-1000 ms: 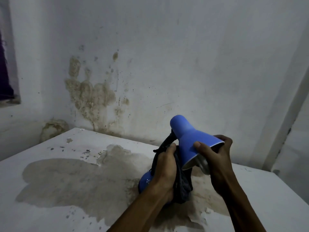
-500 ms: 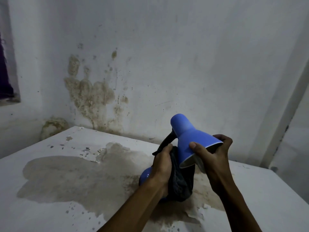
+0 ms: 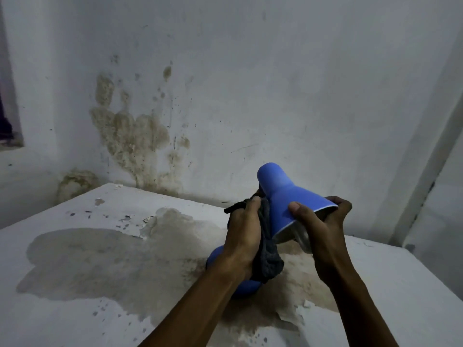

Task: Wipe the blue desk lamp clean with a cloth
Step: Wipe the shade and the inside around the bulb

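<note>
A blue desk lamp [image 3: 288, 194] is seen from above, standing on a white desk [image 3: 75, 309] near its right side, close to a stained grey wall [image 3: 250, 83]. The lamp's round base [image 3: 218, 256] rests on a large brownish stain [image 3: 112, 259] where the desk's paint has peeled. The cone-shaped shade is tilted, its open mouth turned to the near right. The shade's rim is held by the right hand [image 3: 318, 229], thumb laid on the blue outer surface and fingers curled around the far edge. A dark cloth [image 3: 268, 261] is gripped by the left hand [image 3: 244, 234], bunched against the lamp's neck just left of the shade. The cloth's loose end hangs down over the base. Both forearms reach in from the near edge.
</note>
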Action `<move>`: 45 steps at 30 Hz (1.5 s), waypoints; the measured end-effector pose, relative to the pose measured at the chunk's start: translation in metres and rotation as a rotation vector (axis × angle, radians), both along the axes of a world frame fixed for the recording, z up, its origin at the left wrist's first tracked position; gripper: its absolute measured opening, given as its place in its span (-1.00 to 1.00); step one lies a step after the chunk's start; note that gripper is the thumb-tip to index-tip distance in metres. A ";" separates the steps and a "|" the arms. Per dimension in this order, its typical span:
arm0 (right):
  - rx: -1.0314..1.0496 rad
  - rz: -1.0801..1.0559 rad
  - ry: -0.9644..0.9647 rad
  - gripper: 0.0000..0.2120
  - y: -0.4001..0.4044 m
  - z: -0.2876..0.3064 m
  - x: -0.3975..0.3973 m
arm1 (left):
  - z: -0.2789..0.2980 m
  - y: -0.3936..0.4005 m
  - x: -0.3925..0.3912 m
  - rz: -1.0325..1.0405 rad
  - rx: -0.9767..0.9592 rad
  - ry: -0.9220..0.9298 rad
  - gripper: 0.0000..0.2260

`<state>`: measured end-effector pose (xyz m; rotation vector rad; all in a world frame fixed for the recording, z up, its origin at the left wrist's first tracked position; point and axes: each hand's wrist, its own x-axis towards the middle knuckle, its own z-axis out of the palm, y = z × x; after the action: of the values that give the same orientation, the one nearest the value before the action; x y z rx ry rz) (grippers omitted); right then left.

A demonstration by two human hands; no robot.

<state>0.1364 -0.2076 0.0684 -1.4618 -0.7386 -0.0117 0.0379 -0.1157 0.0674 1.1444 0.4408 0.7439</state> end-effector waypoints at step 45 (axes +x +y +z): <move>0.027 -0.059 0.059 -0.23 0.011 0.003 -0.016 | -0.001 0.048 -0.043 0.304 -0.035 -0.396 -0.70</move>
<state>0.1206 -0.1969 0.0716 -1.4521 -0.6446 -0.0238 -0.0049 -0.0681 0.0667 0.8774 0.2925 1.1966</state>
